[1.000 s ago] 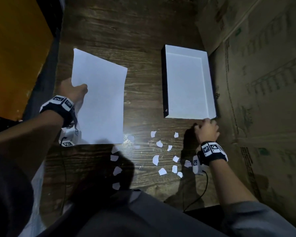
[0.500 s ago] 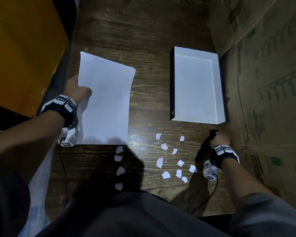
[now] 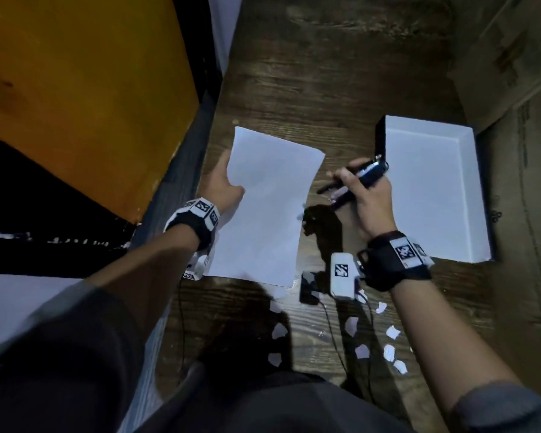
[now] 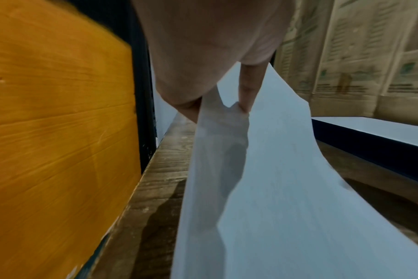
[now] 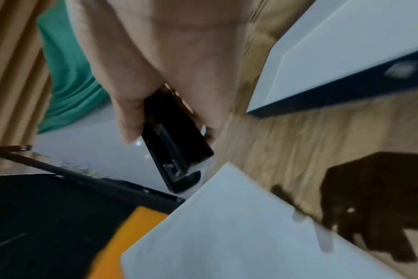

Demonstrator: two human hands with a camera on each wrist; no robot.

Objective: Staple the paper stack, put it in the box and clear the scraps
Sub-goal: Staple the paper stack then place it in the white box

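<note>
My left hand (image 3: 222,185) pinches paper stack (image 3: 263,207) at its left edge, frame centre, lifted. My right hand (image 3: 367,198) grips stapler (image 3: 356,179) beside stack. Box (image 3: 431,192) right; scraps (image 3: 361,351) lower centre on surface (image 3: 325,89).

An orange wooden panel (image 3: 75,89) filled the upper left of the frame; printed cardboard (image 3: 519,73) stood at the right edge.
</note>
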